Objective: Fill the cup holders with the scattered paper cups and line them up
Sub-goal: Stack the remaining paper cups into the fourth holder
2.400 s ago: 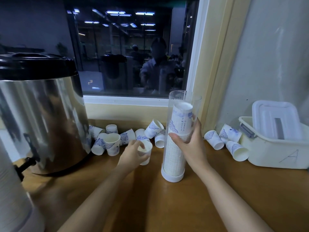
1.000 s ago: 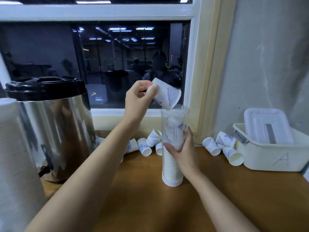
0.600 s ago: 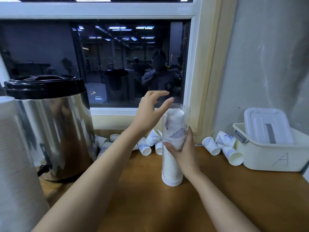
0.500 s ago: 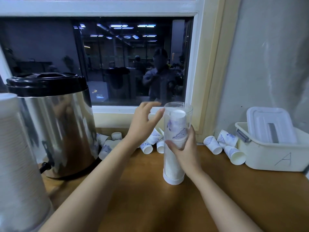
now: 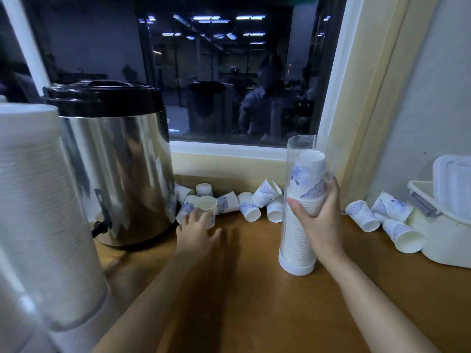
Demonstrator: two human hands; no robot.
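A clear cup holder tube (image 5: 295, 240) stands on the wooden counter (image 5: 254, 289), nearly full of stacked white paper cups with blue prints. My right hand (image 5: 318, 220) grips the tube around its middle. My left hand (image 5: 196, 230) is low on the counter, its fingers touching the lower front of an upright paper cup (image 5: 207, 205); the thumb is spread away from it. Several loose cups (image 5: 251, 207) lie on their sides along the wall under the window. Three more cups (image 5: 362, 216) lie to the right of the tube.
A steel drinks urn (image 5: 114, 164) with a black lid and a tap stands left of the loose cups. Another filled cup holder (image 5: 38, 205) looms blurred at the near left. A white plastic box (image 5: 443, 233) with a lid sits at the right, against the wall.
My left hand dropped a cup into the top of the tube, then came down and left to the upright cup by the urn. My right hand kept holding the tube.
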